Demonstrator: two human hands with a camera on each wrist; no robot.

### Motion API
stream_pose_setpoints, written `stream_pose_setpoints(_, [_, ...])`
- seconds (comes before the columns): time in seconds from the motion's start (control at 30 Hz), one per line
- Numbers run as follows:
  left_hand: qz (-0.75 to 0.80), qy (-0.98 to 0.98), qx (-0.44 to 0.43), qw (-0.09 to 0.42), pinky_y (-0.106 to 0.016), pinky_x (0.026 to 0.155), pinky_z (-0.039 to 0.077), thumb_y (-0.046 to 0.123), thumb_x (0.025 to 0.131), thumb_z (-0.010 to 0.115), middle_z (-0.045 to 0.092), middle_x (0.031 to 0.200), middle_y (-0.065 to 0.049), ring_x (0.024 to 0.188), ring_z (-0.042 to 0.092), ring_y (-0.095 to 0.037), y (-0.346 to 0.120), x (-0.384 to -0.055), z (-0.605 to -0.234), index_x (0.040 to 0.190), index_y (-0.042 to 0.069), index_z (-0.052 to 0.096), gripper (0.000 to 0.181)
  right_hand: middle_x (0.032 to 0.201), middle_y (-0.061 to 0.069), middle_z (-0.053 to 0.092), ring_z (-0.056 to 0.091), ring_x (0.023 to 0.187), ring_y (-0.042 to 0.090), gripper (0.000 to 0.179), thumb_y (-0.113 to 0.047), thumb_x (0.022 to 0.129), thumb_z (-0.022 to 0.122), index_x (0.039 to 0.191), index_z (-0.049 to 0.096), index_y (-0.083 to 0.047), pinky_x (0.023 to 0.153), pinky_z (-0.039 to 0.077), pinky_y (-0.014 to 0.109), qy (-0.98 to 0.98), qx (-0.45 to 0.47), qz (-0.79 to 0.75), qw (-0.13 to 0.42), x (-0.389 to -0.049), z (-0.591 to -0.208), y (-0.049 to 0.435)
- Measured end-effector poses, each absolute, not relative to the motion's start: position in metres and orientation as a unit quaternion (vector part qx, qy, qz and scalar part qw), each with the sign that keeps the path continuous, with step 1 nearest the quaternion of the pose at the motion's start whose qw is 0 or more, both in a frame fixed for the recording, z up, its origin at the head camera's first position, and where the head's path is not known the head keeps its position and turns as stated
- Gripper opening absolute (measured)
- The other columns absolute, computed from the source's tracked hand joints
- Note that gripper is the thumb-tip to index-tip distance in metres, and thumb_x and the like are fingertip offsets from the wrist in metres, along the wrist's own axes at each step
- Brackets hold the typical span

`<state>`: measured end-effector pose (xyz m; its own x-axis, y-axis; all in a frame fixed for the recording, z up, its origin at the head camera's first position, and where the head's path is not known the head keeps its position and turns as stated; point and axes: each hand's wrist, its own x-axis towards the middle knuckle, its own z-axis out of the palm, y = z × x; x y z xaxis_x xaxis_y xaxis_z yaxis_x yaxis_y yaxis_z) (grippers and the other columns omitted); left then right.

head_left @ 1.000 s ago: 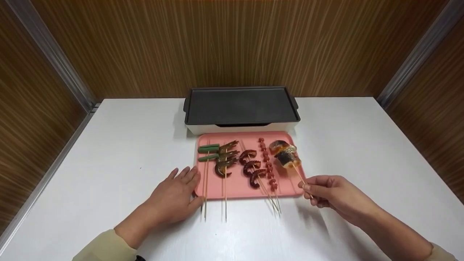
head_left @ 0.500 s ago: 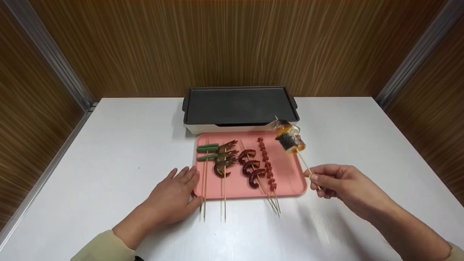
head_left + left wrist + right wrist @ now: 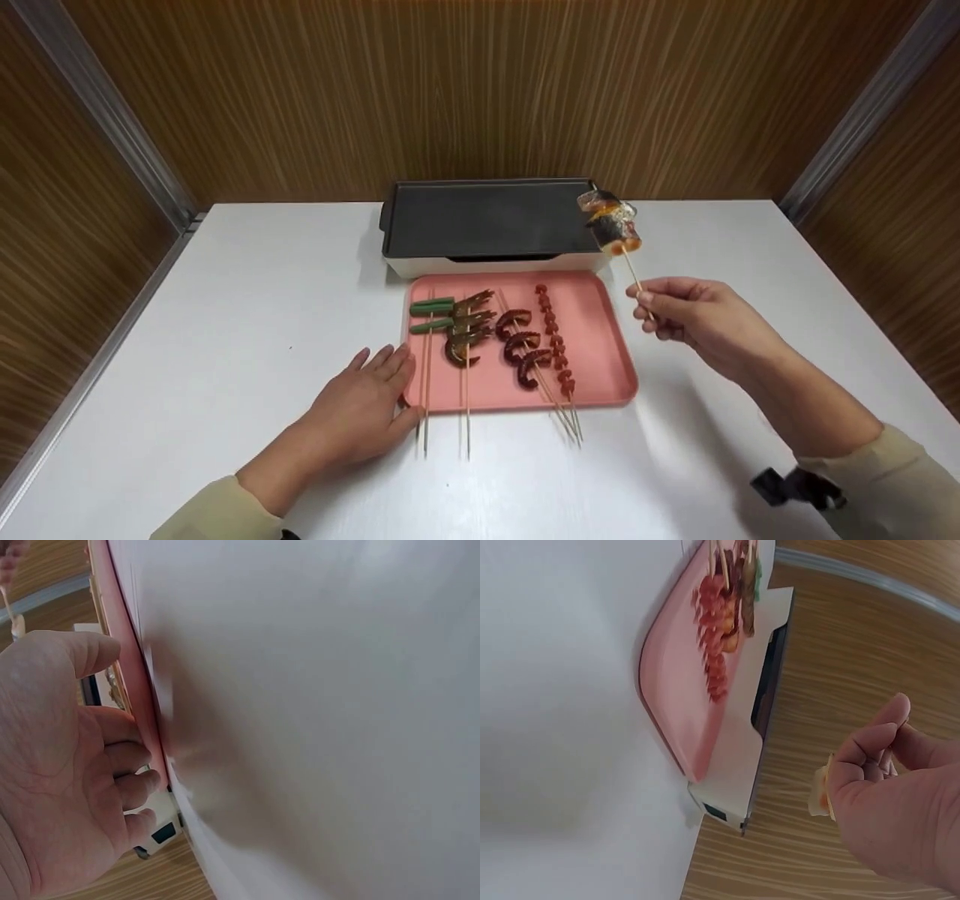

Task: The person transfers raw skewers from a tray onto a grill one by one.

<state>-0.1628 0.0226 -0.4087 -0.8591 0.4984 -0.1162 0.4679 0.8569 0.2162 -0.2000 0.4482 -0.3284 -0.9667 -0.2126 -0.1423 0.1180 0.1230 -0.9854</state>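
My right hand [image 3: 690, 311] pinches the bare stick of a skewer [image 3: 613, 225] threaded with dark-skinned, orange-edged chunks. In the head view the chunks overlap the right end of the black griddle [image 3: 487, 217]. From the right wrist, my hand [image 3: 900, 795] hides most of that skewer. My left hand [image 3: 360, 416] lies with straightish fingers at the left edge of the pink tray [image 3: 604, 322], fingertips right at its rim. On the tray lie skewers of green pieces [image 3: 431, 307], shrimp [image 3: 466, 330], curled tentacles [image 3: 521, 345] and small red pieces [image 3: 551, 330].
The griddle has a white base [image 3: 420, 268] and stands directly behind the tray. Several stick ends overhang the tray's front rim. Wood-grain panels [image 3: 480, 90] close off the back and both sides of the white table [image 3: 285, 270].
My right hand has lifted the chunk skewer off the tray's right side, up and away toward the griddle's right end. The left hand and the other skewers stay put.
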Motion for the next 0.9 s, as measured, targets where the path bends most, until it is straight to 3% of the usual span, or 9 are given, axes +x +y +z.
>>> stream_pose_setpoints(0.27, [0.095, 0.96, 0.248, 0.082, -0.059, 0.128, 0.022, 0.046, 0.108, 0.054, 0.039, 0.166, -0.022, 0.155, 0.034, -0.041, 0.022, -0.163, -0.409, 0.157, -0.007, 0.044, 0.073, 0.091, 0.0, 0.07, 0.063, 0.08, 0.009, 0.025, -0.018, 0.109, 0.063, 0.125, 0.066, 0.001, 0.07, 0.053, 0.02, 0.743, -0.009, -0.658, 0.118, -0.243, -0.338, 0.44])
stream_pose_setpoints(0.43, [0.093, 0.96, 0.249, 0.085, -0.058, 0.128, 0.022, 0.047, 0.108, 0.052, 0.038, 0.166, -0.022, 0.155, 0.034, -0.041, 0.023, -0.163, -0.409, 0.158, -0.007, 0.043, 0.074, 0.088, -0.001, 0.071, 0.062, 0.077, 0.008, 0.021, -0.016, 0.109, 0.062, 0.122, 0.067, 0.0, 0.067, 0.051, 0.019, 0.736, 0.011, -0.667, 0.117, -0.266, -0.349, 0.434])
stream_pose_setpoints(0.9, [0.088, 0.961, 0.245, 0.089, -0.056, 0.129, 0.021, 0.048, 0.109, 0.051, 0.036, 0.168, -0.021, 0.156, 0.032, -0.039, 0.023, -0.162, -0.409, 0.159, -0.006, 0.042, 0.074, 0.086, -0.002, 0.069, 0.061, 0.072, 0.006, 0.024, -0.016, 0.11, 0.059, 0.126, 0.065, 0.001, 0.064, 0.047, 0.019, 0.729, 0.037, -0.67, 0.136, -0.297, -0.371, 0.427])
